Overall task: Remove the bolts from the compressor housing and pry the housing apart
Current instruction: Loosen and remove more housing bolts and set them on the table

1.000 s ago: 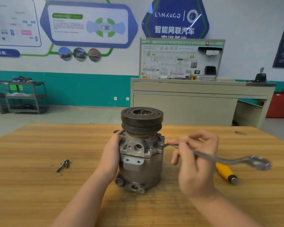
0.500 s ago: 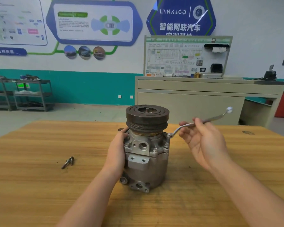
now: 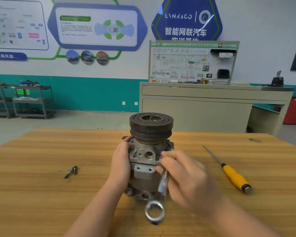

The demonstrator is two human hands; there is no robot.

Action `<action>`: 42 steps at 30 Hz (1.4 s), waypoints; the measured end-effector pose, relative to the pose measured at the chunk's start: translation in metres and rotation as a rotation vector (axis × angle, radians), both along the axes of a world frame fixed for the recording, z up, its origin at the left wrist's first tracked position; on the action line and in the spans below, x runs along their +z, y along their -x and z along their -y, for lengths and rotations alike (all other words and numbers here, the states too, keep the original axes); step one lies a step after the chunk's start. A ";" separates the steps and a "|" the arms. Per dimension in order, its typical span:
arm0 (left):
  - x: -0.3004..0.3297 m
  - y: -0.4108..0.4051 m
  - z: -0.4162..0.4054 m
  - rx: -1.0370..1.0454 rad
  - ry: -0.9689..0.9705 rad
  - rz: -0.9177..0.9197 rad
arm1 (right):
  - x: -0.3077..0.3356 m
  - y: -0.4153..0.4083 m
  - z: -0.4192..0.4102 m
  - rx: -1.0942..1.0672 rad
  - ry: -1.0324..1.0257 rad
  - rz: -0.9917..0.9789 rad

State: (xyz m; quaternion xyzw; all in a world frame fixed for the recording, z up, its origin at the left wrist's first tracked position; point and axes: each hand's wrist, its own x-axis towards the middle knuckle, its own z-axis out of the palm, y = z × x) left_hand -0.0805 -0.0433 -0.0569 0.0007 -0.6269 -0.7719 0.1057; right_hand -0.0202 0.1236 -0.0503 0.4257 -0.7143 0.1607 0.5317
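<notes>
Compressor (image 3: 148,161) upright mid-worktop (image 3: 41,194); left hand (image 3: 121,161) grips its side, right hand (image 3: 183,177) pinches wrench (image 3: 158,197) at a bolt. Loose bolts (image 3: 71,171) left, screwdriver (image 3: 232,175) right.

i see a white wall (image 3: 263,23) with a teal lower band (image 3: 92,93), blue posters (image 3: 186,19), a beige cabinet (image 3: 195,113), grey shelving (image 3: 32,101), perhaps concrete floor (image 3: 58,122).

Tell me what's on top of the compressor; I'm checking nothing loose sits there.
A dark grooved pulley tops the compressor, with a small shaft end in its recessed centre. Nothing loose shows on it. The pulley's far side and the joint beneath it are hidden.
</notes>
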 end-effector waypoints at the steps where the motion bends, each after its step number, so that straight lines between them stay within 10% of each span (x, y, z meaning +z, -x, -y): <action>1: 0.000 0.000 0.000 -0.005 -0.006 0.003 | -0.005 0.000 0.001 0.003 0.056 -0.012; 8: 0.002 0.000 0.001 -0.029 -0.004 0.013 | 0.010 0.010 0.005 0.574 1.400 0.607; 11: 0.002 0.000 0.002 -0.020 -0.002 0.013 | 0.031 0.035 -0.006 0.660 1.671 0.991; 16: -0.001 0.005 0.005 0.001 0.053 0.008 | 0.051 0.047 -0.011 0.781 1.518 1.348; 37: -0.001 0.003 0.006 -0.027 0.115 -0.019 | -0.006 -0.010 0.012 -0.048 0.243 0.111; 42: 0.000 0.002 0.006 -0.017 0.095 -0.013 | -0.015 -0.013 0.023 0.237 0.798 0.287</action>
